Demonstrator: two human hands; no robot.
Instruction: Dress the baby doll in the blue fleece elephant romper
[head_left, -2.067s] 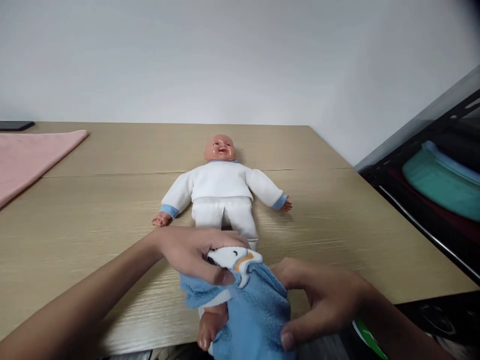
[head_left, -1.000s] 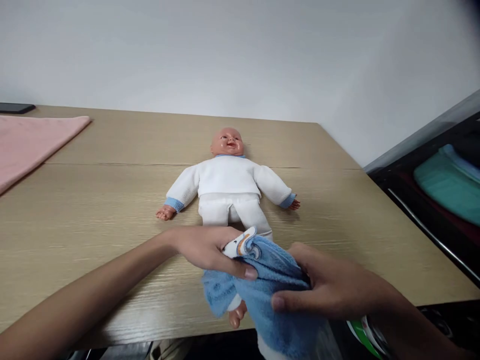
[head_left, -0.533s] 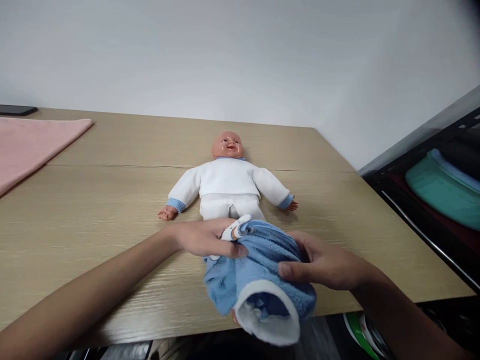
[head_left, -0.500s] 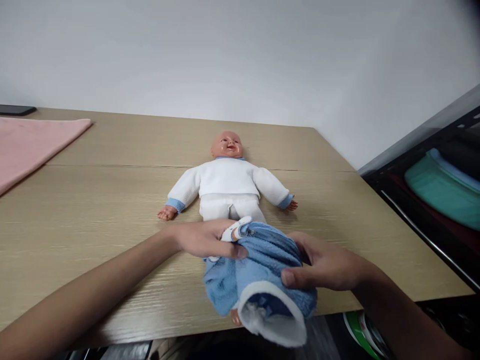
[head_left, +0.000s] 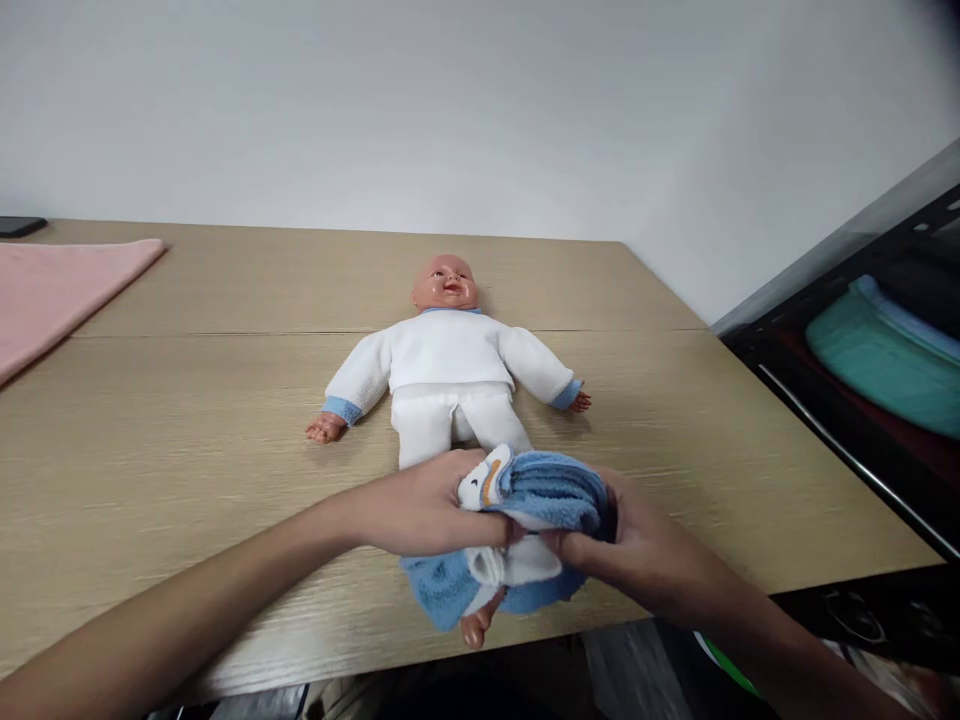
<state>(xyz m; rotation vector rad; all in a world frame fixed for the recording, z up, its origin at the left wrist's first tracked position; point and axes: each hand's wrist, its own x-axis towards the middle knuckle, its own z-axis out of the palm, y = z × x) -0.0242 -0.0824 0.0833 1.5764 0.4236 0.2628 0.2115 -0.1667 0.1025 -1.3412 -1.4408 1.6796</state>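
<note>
The table (head_left: 187, 420) carries a doll (head_left: 450, 360) and pink cloth (head_left: 52, 290).

Pale wooden table (head_left: 187, 420) against plain white wall (head_left: 450, 110)

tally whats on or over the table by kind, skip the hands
doll: 1
blue fleece garment: 1
pink cloth: 1
dark flat object at the far left corner: 1
total: 4
</note>
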